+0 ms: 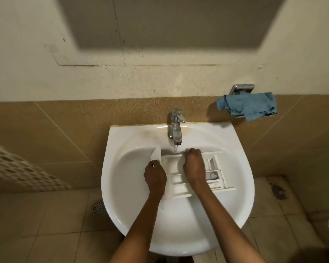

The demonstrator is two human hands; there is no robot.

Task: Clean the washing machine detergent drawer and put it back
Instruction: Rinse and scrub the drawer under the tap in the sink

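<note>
At the sink (241, 168), we hold the drawer (179, 185) across the basin. Our left hand (155, 176) wraps its front panel, likely to brace it. Our right hand (195, 168) curls into the compartments, tips hidden, grip unclear. Just beyond those fingers the tap (176, 126) trickles. Well right, a cloth (249, 106) hangs on the tiled wall.

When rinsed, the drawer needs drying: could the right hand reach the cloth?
Probably yes: nothing stands between the right hand, on the drawer, and the cloth hanging to its right.
</note>
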